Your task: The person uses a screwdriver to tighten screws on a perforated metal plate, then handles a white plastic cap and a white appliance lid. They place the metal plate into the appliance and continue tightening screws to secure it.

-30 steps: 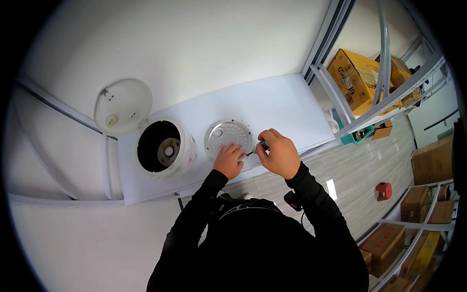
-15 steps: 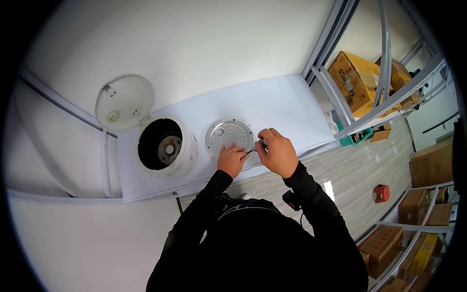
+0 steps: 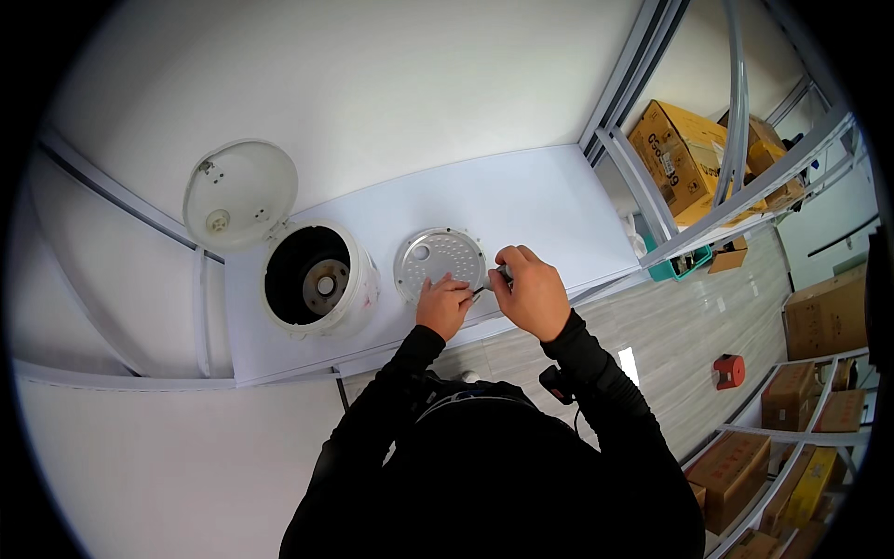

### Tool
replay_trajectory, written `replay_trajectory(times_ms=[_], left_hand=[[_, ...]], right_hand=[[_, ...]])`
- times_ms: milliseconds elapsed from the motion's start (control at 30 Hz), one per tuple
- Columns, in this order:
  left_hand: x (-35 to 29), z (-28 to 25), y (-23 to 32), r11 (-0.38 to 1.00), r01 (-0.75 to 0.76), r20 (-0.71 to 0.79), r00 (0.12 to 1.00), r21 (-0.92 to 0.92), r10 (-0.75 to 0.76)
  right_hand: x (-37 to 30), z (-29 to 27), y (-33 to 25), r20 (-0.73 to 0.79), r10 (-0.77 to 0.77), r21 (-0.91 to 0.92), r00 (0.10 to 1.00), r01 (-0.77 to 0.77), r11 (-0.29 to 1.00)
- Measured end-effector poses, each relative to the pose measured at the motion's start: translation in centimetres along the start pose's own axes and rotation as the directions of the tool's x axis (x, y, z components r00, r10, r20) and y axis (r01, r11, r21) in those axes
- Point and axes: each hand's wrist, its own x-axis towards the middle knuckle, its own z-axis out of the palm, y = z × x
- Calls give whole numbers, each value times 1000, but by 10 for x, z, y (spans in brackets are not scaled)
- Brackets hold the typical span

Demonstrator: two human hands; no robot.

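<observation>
A round, silver perforated metal plate [image 3: 438, 253] with one larger hole lies near the table's front edge. My left hand [image 3: 442, 307] grips its near rim, the fingers resting over the top. My right hand [image 3: 531, 293] is closed around a screwdriver [image 3: 503, 273], mostly hidden in the fist. Its thin shaft points left and down to the plate's near right rim, close to my left thumb and forefinger. The tip and whatever it touches are too small to make out. To the left stands a white rice cooker [image 3: 358, 303], its lid [image 3: 244, 191] swung up and no inner pot over its metal heating plate [image 3: 325, 287].
The white table [image 3: 549, 210] runs along a pale wall. At right, a grey metal frame [image 3: 643, 191] stands before a yellow carton [image 3: 680, 163] and a teal bin [image 3: 684, 265]. A red stool [image 3: 730, 372] is on the floor; shelves with cardboard boxes [image 3: 731, 475] fill the lower right.
</observation>
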Motion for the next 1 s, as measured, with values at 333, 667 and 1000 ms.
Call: replay_trajectory(times_ms=[333, 667, 1000], left_hand=[[0, 2, -2, 1000, 18, 4, 1000, -18, -18], [-1, 2, -2, 1000, 25, 27, 999, -13, -25], [3, 2, -2, 1000, 12, 9, 1000, -2, -12]], right_hand=[[1, 1, -5, -15, -6, -12, 1000, 5, 1000], [6, 4, 2, 67, -195, -28, 979, 197, 980], [19, -2, -6, 285, -132, -274, 949, 213, 938]])
